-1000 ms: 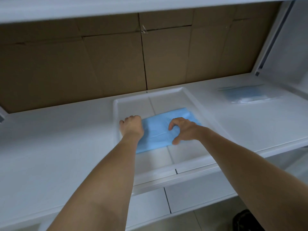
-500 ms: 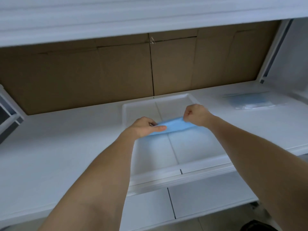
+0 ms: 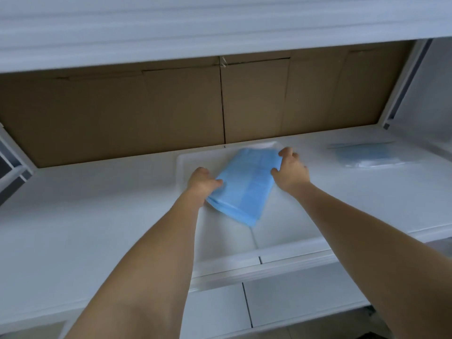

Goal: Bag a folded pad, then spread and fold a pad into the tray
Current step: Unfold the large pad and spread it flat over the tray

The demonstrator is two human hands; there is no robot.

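Note:
A folded blue pad (image 3: 245, 184) is held tilted above the white tray (image 3: 276, 231), its lower corner hanging toward the tray floor. My left hand (image 3: 201, 181) grips the pad's left edge with curled fingers. My right hand (image 3: 289, 171) grips its upper right edge, thumb on the near face. The tray sits on the white shelf in front of me. A second blue pad inside a clear bag (image 3: 364, 155) lies flat on the shelf to the right.
Brown cardboard panels (image 3: 146, 113) close off the back of the shelf. A white shelf board (image 3: 195, 28) hangs overhead. White shelf surface (image 3: 85, 211) stretches left of the tray. A metal frame post (image 3: 403, 81) stands at the right.
The pad lay flat in the tray under both hands, then both hands lifted it by its far edge. Now it hangs higher, tilted, with its broad face toward me.

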